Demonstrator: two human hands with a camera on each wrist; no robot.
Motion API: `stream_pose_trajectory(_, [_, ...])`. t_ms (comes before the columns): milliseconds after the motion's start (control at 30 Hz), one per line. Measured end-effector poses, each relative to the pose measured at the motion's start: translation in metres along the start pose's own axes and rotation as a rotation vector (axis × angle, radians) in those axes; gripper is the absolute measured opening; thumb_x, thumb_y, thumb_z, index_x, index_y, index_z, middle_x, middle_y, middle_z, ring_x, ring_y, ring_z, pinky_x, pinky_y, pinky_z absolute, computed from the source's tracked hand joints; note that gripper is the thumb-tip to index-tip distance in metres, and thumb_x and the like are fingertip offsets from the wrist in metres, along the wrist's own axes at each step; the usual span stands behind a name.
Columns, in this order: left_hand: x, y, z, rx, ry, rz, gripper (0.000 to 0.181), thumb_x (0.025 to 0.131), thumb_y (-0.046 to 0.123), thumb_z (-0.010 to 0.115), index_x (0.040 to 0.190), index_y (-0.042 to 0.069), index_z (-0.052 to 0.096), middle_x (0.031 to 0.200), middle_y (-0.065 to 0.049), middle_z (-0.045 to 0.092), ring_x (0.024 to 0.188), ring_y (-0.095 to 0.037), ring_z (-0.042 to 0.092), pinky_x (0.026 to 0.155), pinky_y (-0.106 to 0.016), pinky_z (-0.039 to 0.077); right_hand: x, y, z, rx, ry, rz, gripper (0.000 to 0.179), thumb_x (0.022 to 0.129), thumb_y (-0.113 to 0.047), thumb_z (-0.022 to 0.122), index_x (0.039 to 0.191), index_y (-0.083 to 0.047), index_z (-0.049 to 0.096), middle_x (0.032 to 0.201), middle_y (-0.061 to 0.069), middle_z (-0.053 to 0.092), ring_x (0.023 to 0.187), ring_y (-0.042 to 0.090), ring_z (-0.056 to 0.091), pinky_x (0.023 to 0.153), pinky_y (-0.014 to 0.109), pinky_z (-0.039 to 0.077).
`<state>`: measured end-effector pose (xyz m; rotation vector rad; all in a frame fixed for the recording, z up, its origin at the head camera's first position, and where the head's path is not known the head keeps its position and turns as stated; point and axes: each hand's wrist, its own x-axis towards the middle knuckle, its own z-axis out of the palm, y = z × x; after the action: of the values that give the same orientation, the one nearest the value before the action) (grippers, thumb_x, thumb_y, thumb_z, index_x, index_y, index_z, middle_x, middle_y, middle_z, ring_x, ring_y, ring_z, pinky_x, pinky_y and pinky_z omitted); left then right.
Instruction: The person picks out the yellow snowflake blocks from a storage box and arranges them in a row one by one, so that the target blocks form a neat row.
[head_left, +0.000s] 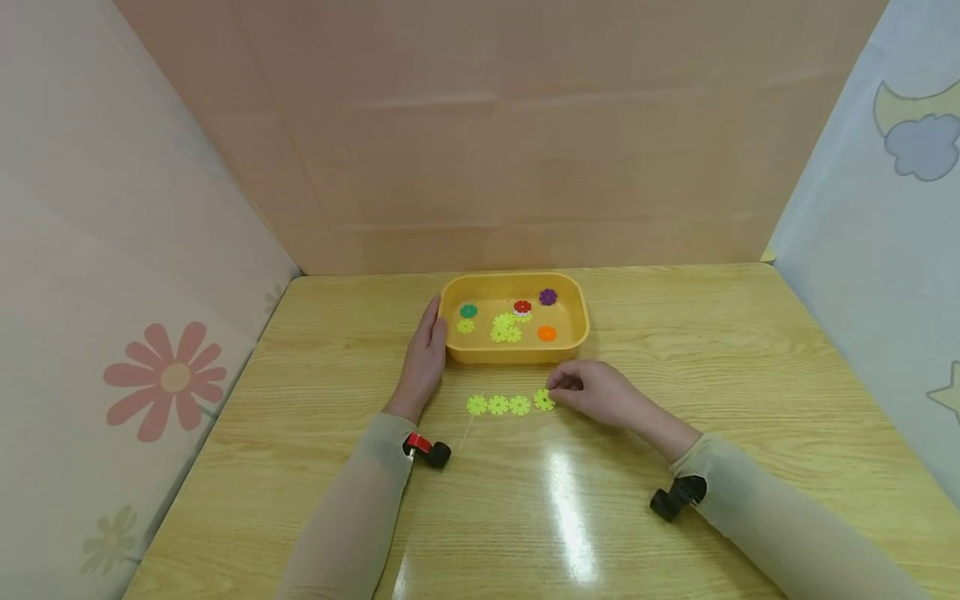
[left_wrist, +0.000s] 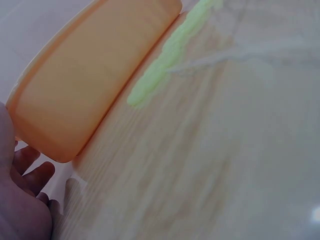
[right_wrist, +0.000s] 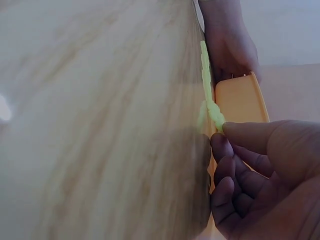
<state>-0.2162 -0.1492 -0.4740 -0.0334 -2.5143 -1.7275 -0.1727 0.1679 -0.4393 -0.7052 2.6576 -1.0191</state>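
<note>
In the head view, my right hand [head_left: 596, 393] pinches a yellow-green flower-shaped notched disc [head_left: 543, 400] between thumb and fingertips. The right wrist view shows that disc [right_wrist: 216, 116] tilted up from the table at the near end of a yellow-green row. To its left, several matching notched discs [head_left: 498, 405] lie flat in a line. My left hand [head_left: 423, 358] rests against the left end of an orange-yellow plastic tub [head_left: 517, 356], fingers loosely bent in the left wrist view. Inside the tub lie loose discs, among them a purple disc [head_left: 548, 297] and an orange disc [head_left: 547, 333].
The tub also holds a green disc [head_left: 468, 311], a red disc [head_left: 522, 307] and several yellow-green ones. The wooden table [head_left: 337, 333] meets an upright tan panel [head_left: 525, 167] at the back. Printed walls [head_left: 60, 250] stand on both sides.
</note>
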Motion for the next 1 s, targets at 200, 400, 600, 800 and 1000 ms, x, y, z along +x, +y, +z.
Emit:
stream_pose_trajectory(200, [0.0011,0.0004,0.0004,-0.003,-0.001,-0.007,0.064,0.121,0.051,0.032,0.179,0.027,0.021,0.182,0.008,0.023,0.168,-0.019,0.018,0.136,-0.049,0.019,0.0013,0.0031,-0.0022,0.014,-0.035,-0.005,0.014,0.099,-0.017,0.085,0.112,-0.013,0.083,0.095,-0.008,0.074,0.089,0.012,0.065,0.082,0.034,0.057])
stream_pose_trajectory(400, [0.0024,-0.0011,0.0002,-0.001,0.000,0.008,0.064,0.121,0.050,0.032,0.179,0.026,0.022,0.181,0.007,0.024,0.167,-0.018,0.019,0.136,-0.047,0.020,0.0015,0.0046,-0.0018,0.014,-0.056,-0.019,0.021,0.094,-0.016,0.090,0.113,-0.012,0.082,0.094,-0.008,0.071,0.086,0.012,0.063,0.079,0.032,0.055])
stream_pose_trajectory(600, [0.0029,-0.0020,0.0006,0.004,0.003,0.011,0.062,0.122,0.047,0.032,0.179,0.026,0.022,0.181,0.007,0.025,0.167,-0.018,0.020,0.136,-0.046,0.020,0.0016,0.0037,-0.0004,-0.009,-0.059,-0.013,0.017,0.094,-0.017,0.090,0.109,-0.015,0.081,0.093,-0.009,0.070,0.086,0.012,0.062,0.079,0.034,0.054])
stream_pose_trajectory(800, [0.0021,-0.0012,0.0007,0.010,0.004,0.006,0.061,0.122,0.047,0.032,0.179,0.026,0.022,0.181,0.007,0.025,0.167,-0.018,0.019,0.136,-0.046,0.019,0.0014,0.0024,0.0006,-0.035,-0.058,-0.010,0.017,0.094,-0.020,0.091,0.108,-0.016,0.081,0.092,-0.010,0.069,0.085,0.011,0.062,0.079,0.034,0.054])
stream_pose_trajectory(1000, [0.0015,-0.0009,0.0007,0.010,0.003,0.000,0.062,0.122,0.046,0.032,0.179,0.025,0.022,0.181,0.008,0.025,0.167,-0.018,0.020,0.136,-0.046,0.019,-0.0001,-0.0003,0.0008,-0.046,-0.056,-0.026,0.017,0.093,-0.020,0.091,0.107,-0.016,0.081,0.092,-0.010,0.069,0.086,0.010,0.062,0.080,0.034,0.054])
